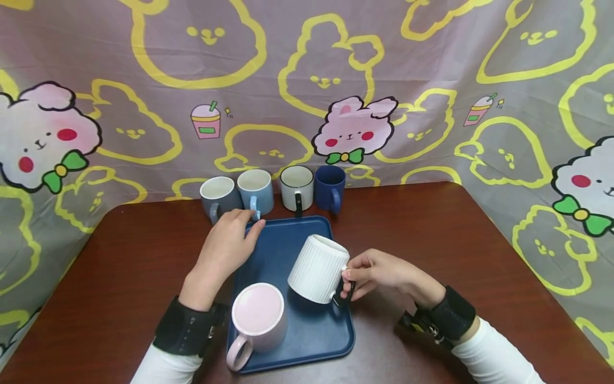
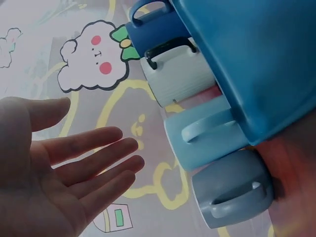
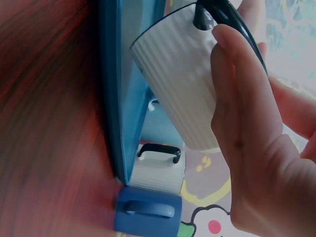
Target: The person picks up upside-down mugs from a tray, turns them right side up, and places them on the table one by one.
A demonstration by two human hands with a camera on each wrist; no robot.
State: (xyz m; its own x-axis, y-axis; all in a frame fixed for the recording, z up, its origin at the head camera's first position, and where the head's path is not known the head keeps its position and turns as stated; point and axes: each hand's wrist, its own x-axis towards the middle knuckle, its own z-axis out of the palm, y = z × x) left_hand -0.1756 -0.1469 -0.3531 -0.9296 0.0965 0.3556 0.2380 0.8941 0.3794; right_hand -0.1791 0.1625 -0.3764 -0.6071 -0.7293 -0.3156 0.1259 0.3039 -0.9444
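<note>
My right hand [image 1: 384, 273] grips the black handle [image 3: 249, 37] of a white ribbed mug [image 1: 316, 269]. This mug hangs tilted above the right side of a blue tray [image 1: 312, 341], its black-edged rim turned down towards it. On the tray's near left, a pink mug [image 1: 261, 314] stands upside down with its handle towards me. My left hand [image 1: 227, 242] is over the tray's far left corner, close to the light blue mug [image 1: 261, 194] in the head view. Its fingers [image 2: 94, 160] are extended and hold nothing in the left wrist view.
Behind the tray stands a row of upright mugs: a grey one [image 1: 220, 197], the light blue one, a white one with a black handle [image 1: 296, 186] and a dark blue one [image 1: 330, 186]. A patterned cloth [image 1: 268, 106] hangs behind the brown table [image 1: 120, 277].
</note>
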